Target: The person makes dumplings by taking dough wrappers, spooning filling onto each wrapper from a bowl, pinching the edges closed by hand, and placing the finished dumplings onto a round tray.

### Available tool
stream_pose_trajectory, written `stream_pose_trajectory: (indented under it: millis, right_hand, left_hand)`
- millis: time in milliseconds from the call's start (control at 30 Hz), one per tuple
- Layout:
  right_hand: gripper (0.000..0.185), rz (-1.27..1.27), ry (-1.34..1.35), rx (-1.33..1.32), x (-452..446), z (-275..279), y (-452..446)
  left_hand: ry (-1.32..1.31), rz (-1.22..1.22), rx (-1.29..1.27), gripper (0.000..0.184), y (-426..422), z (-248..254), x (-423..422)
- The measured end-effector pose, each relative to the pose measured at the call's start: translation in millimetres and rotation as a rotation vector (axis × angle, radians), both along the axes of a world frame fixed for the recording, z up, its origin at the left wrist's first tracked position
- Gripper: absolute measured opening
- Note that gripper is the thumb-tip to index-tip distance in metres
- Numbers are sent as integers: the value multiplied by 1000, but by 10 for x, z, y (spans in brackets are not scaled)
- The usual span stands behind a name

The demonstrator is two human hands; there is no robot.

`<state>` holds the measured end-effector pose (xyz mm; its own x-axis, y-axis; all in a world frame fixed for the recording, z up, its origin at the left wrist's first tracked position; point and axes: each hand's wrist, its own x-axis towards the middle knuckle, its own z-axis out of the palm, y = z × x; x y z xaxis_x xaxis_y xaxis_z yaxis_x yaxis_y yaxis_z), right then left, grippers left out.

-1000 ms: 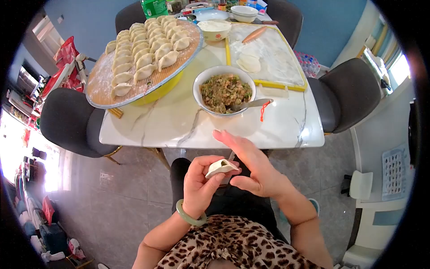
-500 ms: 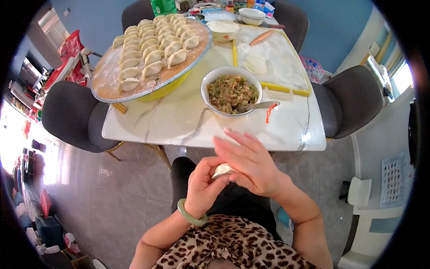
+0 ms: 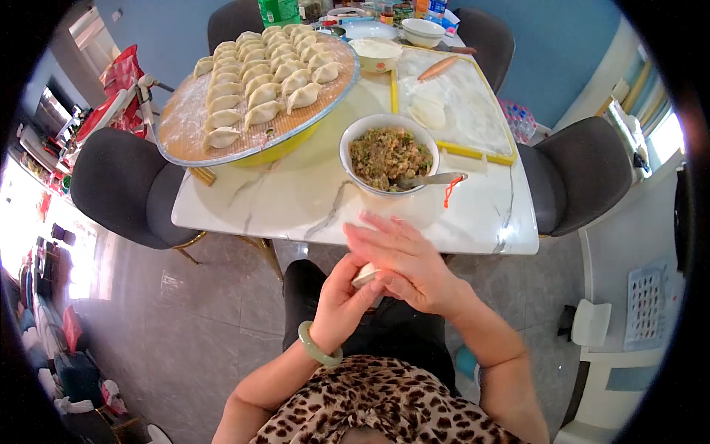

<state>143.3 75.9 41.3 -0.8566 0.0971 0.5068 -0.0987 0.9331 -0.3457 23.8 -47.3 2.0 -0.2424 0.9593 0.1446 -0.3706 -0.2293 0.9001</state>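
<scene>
In front of my lap, a pale dumpling [image 3: 365,276] sits between both hands, mostly covered by fingers. My left hand [image 3: 342,302] is closed round its left side, the thumb along the near edge. On the other side, my right hand [image 3: 407,266] presses it with the thumb and the base of the palm while the other fingers stretch forward. Just beyond the hands stands a white bowl [image 3: 345,164] of minced filling [image 3: 388,155], a spoon [image 3: 433,179] with a red cord resting in it.
Rows of shaped dumplings [image 3: 262,92] cover a round floured board [image 3: 177,122] at the left. A yellow-edged floured tray [image 3: 484,111] at the right holds flat wrappers [image 3: 427,112] and a small rolling pin [image 3: 438,67]. Behind are a flour bowl [image 3: 376,62] and stacked bowls [image 3: 423,35]. Chairs flank the table.
My right fingers have shifted slightly left over the dumpling, covering more of it, and the thumb is now against it. The table appears a little lower and further right in view.
</scene>
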Motion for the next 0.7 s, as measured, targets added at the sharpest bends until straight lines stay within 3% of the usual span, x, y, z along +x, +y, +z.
stream_pose_trajectory:
  millis: [67,100,167,200,267,367,400,467,700]
  right_hand:
    - [60,86,179,-660,-114,-92,-99]
    - [60,87,179,-656,-128,-151,-144]
    - [66,125,217,-1008,-135,-264,-216]
    - [66,125,217,-1009,-146,-280,-219]
    - [58,237,313,-1248,-169,-290,-228]
    - [53,301,515,-1345,-262,-281,-301]
    - [53,302,514,-1345,-293,-278,-331]
    - [54,149,590,-1305,-335,-274,-373]
    - [49,61,464,-1380,-260,-304,-260]
  left_hand:
    - [9,51,-18,30,75,33,-1]
    - [9,51,-15,30,81,30,-19]
    - [50,21,16,32,86,2,-52]
    - [50,21,14,32,85,17,-37]
    - [6,3,30,33,97,77,11]
    - [99,55,109,35,135,71,71]
    - [282,185,146,38,188,44,95]
    - [348,235,158,38,245,39,61]
    - [250,150,-90,33,250,176,48]
